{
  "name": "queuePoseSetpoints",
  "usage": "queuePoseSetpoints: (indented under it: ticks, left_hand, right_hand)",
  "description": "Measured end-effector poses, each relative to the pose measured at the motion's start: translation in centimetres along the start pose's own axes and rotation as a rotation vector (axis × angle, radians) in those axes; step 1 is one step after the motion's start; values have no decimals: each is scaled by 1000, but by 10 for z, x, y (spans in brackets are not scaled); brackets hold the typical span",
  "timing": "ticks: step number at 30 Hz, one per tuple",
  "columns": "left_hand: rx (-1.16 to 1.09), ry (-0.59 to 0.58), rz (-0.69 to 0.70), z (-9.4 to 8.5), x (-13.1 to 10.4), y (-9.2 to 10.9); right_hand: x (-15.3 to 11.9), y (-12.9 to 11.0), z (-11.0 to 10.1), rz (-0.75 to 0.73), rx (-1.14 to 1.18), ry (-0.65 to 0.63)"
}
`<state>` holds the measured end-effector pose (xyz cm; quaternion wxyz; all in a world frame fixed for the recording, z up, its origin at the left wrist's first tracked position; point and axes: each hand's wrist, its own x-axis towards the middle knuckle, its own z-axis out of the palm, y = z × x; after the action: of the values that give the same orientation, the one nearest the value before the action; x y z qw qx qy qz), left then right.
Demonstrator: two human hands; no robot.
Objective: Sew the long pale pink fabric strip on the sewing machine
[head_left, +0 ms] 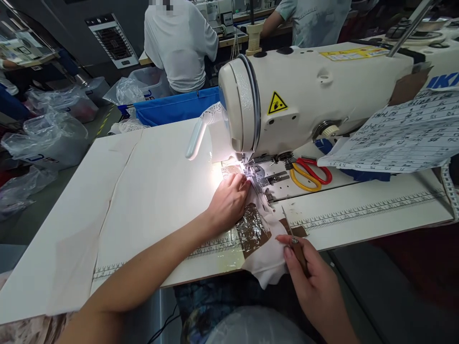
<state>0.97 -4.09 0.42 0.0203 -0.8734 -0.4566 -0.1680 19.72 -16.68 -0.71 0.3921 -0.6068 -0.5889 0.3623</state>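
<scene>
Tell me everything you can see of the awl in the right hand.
The awl has a brown handle that looks wooden, a silvery collar and a thin, straight metal spike. The right hand grips it by the handle, and the fingers partly hide it. The spike points away from the person and slightly left, just right of the white cloth. Whether its tip touches anything is unclear.
</scene>
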Motion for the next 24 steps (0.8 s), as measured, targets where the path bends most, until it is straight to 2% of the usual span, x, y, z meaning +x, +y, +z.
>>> queuePoseSetpoints:
  ticks: [6,12,16,24]
  left_hand:
    - [-84,-3,53,-2,1,-7]
    - [-65,21,82,2,2,-13]
    - [-18,15,45,3,3,-13]
    - [-83,34,66,2,2,-16]
  right_hand:
    - [6,-3,0,-61,-37,1]
    - [14,-4,0,-56,-62,-16]
    - [23,-6,2,-63,-38,-44]
    - [30,-9,4,-15,10,-75]
